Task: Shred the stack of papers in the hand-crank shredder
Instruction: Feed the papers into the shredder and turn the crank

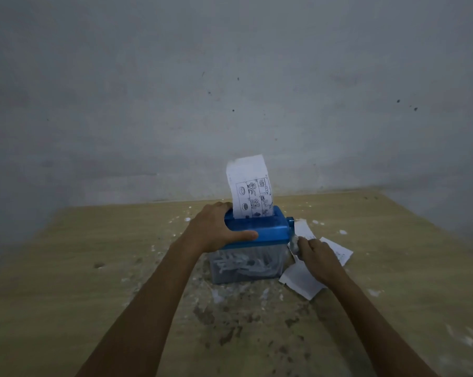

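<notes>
A small hand-crank shredder (268, 231) with a blue top and a clear bin (246, 268) full of white strips stands on the wooden table (93, 281). A printed sheet of paper (250, 186) stands upright in its slot. My left hand (219, 227) grips the blue top from the left, thumb along its front edge. My right hand (317, 258) holds the crank handle (293, 243) on the shredder's right side. Loose papers (302, 281) lie on the table to the right, partly under my right hand.
A grey wall (229, 91) rises right behind the table. Paper scraps and dark stains (243, 317) litter the tabletop in front of the shredder. More white bits (469, 340) lie near the right edge.
</notes>
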{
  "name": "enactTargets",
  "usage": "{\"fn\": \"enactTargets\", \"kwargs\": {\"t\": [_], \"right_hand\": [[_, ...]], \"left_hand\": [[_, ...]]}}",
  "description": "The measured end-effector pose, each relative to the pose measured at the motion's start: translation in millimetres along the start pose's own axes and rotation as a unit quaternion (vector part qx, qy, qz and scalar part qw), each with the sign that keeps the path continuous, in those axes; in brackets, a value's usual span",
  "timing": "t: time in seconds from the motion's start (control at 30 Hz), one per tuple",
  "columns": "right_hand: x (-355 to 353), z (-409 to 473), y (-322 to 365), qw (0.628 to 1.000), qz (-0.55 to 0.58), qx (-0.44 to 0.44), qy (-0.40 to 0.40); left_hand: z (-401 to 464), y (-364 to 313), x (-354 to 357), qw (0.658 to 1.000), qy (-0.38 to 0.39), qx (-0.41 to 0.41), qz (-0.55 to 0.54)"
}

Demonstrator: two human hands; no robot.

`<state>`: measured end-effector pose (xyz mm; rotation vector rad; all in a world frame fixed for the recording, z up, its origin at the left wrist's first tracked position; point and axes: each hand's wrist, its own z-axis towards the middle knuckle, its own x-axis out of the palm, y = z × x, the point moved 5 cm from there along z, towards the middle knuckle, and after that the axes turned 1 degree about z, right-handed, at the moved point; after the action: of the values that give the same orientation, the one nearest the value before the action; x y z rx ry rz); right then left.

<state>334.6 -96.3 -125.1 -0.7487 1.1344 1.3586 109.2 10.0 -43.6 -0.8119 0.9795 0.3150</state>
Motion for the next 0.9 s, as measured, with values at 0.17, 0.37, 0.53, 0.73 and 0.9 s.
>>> {"fn": "enactTargets", "kwargs": {"t": [0.17,0.37,0.53,0.73,0.9], "right_hand": [[-13,-13,8,0.983,0.171,0.067,-0.012],[-33,-12,12,0.890,0.413,0.148,-0.125],[-59,5,17,0.871,0.426,0.151,-0.193],[-76,26,14,0.875,0.413,0.152,-0.202],[-86,47,16,0.885,0.389,0.150,-0.209]], "left_hand": [[1,2,1,1.000,0.011,-0.002,0.017],[1,2,1,0.999,0.038,-0.012,0.034],[5,4,1,0.998,0.046,-0.015,0.033],[1,0,0,0.998,0.049,-0.020,0.026],[4,3,1,0.998,0.050,-0.006,0.038]]}}
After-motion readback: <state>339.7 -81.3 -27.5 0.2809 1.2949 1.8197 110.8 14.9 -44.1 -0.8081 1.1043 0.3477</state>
